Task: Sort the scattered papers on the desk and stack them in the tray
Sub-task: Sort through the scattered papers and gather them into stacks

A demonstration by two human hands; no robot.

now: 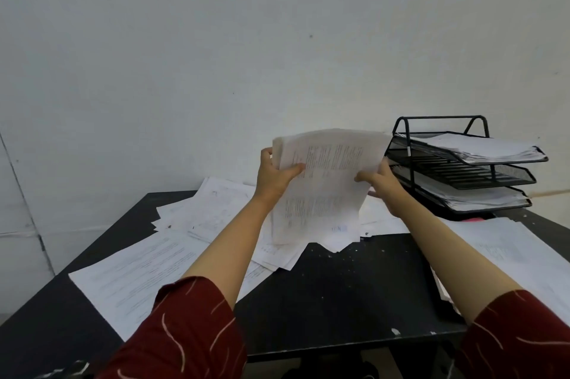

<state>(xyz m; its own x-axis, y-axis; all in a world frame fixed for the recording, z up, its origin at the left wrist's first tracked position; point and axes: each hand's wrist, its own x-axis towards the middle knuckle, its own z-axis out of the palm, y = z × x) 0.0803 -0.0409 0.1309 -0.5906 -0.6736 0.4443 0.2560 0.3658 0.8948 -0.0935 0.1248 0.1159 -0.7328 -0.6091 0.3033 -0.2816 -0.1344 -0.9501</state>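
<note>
Both hands (275, 176) (383, 184) gripping the raised sheaf (324, 187).

Paper stack (320, 187) upright, tray (462, 162) right

Two hands, left hand (275, 176) and right hand (383, 185), are showing; one three-tier tray (481, 176) is standing on one worktop (354, 292); loose sheets are lying too overlapped to count.

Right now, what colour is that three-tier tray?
Black wire mesh tray, seen from the head view.
</note>
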